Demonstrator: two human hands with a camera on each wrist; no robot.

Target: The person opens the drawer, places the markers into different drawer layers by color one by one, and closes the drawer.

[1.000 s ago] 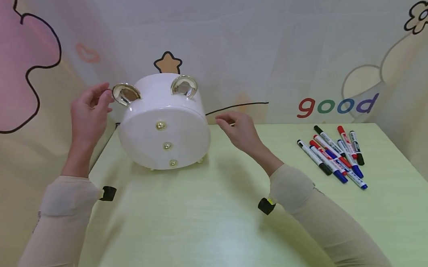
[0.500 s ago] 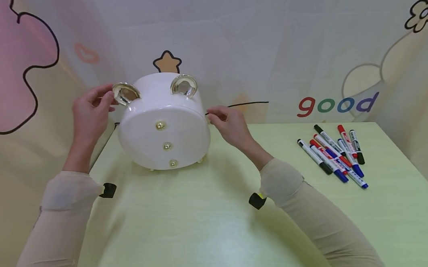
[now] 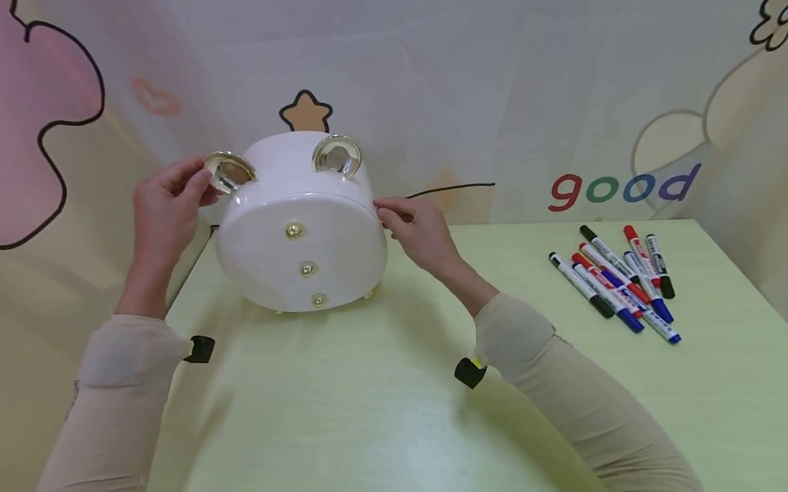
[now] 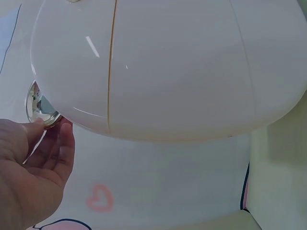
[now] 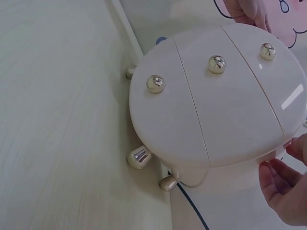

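Note:
A glossy white, rounded storage box (image 3: 302, 260) with three gold knobs down its front stands on the table. Two gold ring-like ears rise from its top. My left hand (image 3: 168, 208) pinches the left gold ear (image 3: 232, 171); the left wrist view shows thumb and fingers at this ear's rim (image 4: 44, 119). At the other side, my right hand (image 3: 421, 236) grips the edge of the box's front, near the upper seam. In the right wrist view, two seams split the front (image 5: 230, 115), one knob to each section, and my right fingers (image 5: 276, 179) curl at its edge.
Several markers (image 3: 613, 283) with red, blue and black caps lie in a loose pile on the right of the pale green table (image 3: 358, 422). A printed curtain (image 3: 509, 96) hangs close behind the box. Short gold feet (image 5: 140, 157) hold the box up.
My right hand has moved left onto the box's side edge. My left hand has shifted slightly right and closed on the gold ear. The box has stayed in place.

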